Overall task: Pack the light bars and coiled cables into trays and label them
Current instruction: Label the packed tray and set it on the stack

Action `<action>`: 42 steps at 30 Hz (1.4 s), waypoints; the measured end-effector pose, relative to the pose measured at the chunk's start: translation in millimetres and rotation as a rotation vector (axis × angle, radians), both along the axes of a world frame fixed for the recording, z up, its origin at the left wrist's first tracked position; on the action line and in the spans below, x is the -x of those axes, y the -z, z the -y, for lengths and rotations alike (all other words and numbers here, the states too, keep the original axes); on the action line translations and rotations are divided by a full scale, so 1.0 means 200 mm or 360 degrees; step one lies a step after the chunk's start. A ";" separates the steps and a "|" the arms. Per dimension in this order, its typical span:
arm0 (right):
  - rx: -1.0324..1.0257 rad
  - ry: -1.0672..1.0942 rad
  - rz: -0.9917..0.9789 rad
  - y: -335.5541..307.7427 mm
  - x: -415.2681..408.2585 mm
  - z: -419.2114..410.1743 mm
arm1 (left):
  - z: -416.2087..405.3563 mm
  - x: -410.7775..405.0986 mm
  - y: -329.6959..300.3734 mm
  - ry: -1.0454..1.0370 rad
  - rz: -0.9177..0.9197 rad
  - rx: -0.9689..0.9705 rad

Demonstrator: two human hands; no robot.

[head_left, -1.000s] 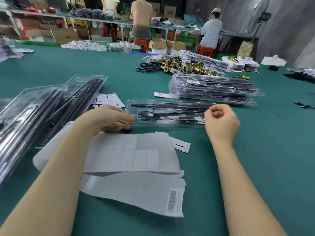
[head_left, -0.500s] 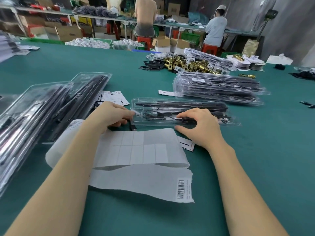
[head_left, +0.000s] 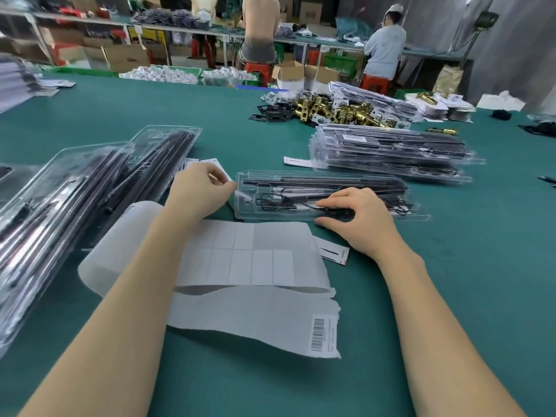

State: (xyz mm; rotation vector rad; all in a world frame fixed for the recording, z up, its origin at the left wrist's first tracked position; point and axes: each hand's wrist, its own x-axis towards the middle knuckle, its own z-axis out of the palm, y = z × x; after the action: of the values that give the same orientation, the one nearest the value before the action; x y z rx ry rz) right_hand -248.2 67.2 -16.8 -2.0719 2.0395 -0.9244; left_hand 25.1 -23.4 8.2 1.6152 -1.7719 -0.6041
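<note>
Head view: a green-covered bench [head_left: 451,281] carries the work. At centre lies a clear plastic tray [head_left: 331,195], long axis running left to right, holding a black light bar [head_left: 325,183] along its far side and a thin coiled cable [head_left: 272,201] in the compartment nearer the viewer. The right hand [head_left: 358,218] rests on the near right part of the tray, fingers spread flat over its top and thumb against the near edge; it presses rather than closes around anything. The left hand [head_left: 200,194] is curled at the tray's left end, thumb and forefinger pinched on a small pale label [head_left: 240,196] that touches the tray's left corner. Under both forearms lies a strip of white label backing paper [head_left: 255,266], curled at its left end, with empty label outlines and one barcode label [head_left: 323,334] at its near right corner. A small printed card [head_left: 335,254] lies just beside the right wrist. To the left, filled trays [head_left: 75,191] lie slanted in overlapping piles; beyond the central tray on the right stands a stack of packed trays [head_left: 391,153]. Farther back sit brass fittings [head_left: 331,111], and two seated people [head_left: 383,46] face away at a far bench.
</note>
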 end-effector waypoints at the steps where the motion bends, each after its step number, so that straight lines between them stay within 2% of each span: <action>1: 0.0007 -0.0013 -0.0030 0.00 -0.01 0.00 | 0.00 0.01 -0.02 0.0018 -0.0017 0.0112; 3: 0.0095 -0.0069 -0.0042 -0.02 -0.04 0.00 | -0.01 0.04 -0.05 0.0088 -0.0173 0.0158; 6: 0.0113 -0.0261 0.0232 -0.09 -0.15 0.00 | -0.02 0.07 -0.03 0.0116 -0.0255 0.0183; 8: -0.0201 -0.0438 0.0357 -0.16 -0.21 -0.01 | -0.02 0.07 -0.01 0.0123 -0.0242 0.0204; 11: -0.0741 -0.0523 0.0193 -0.21 -0.25 -0.01 | -0.02 0.06 -0.01 0.0181 -0.0308 0.0206; 15: -0.0987 -0.0489 0.0149 -0.24 -0.25 -0.02 | -0.02 0.06 -0.05 0.0306 -0.0347 0.0209; 18: -0.0896 -0.0547 0.0186 -0.29 -0.23 -0.03 | -0.05 0.07 -0.12 0.0456 -0.0315 0.0152; 21: -0.0587 -0.0502 0.0346 -0.36 -0.18 -0.05 | -0.11 0.06 -0.22 0.0852 -0.0202 -0.0130; 24: -0.0108 -0.0369 0.0357 -0.42 -0.11 -0.08 | -0.16 0.06 -0.30 0.1127 0.0226 -0.0356; 27: 0.0068 -0.0236 0.0173 -0.46 -0.08 -0.11 | -0.17 0.09 -0.31 0.1085 0.0560 -0.0126; 31: -0.0224 -0.0111 -0.0050 -0.48 -0.03 -0.11 | -0.19 0.16 -0.29 0.0717 0.0643 0.0379; 33: -0.0179 -0.0006 -0.0080 -0.46 -0.02 -0.09 | -0.20 0.19 -0.28 0.0567 0.0690 0.0625; 34: -0.0091 0.0040 -0.0059 -0.44 -0.02 -0.08 | -0.20 0.20 -0.29 0.0556 0.0725 0.0646; 36: 0.0136 0.0027 0.0012 -0.39 -0.03 -0.06 | -0.20 0.19 -0.32 0.0679 0.0837 0.0341; 38: 0.0410 -0.0069 0.0031 -0.35 -0.04 -0.04 | -0.23 0.16 -0.40 0.0903 0.0777 -0.0226; 39: 0.0535 -0.0092 0.0012 -0.33 -0.05 -0.04 | -0.25 0.14 -0.44 0.0996 0.0638 -0.0424; 42: 0.0748 -0.0093 -0.0001 -0.25 -0.03 -0.02 | -0.26 0.09 -0.47 0.1088 0.0090 -0.0745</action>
State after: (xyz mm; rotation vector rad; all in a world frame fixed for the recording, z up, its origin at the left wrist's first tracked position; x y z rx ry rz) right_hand -241.5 70.3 33.2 -2.3247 1.8847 -1.5106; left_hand 6.8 28.9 102.0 1.2705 -2.3562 -1.3801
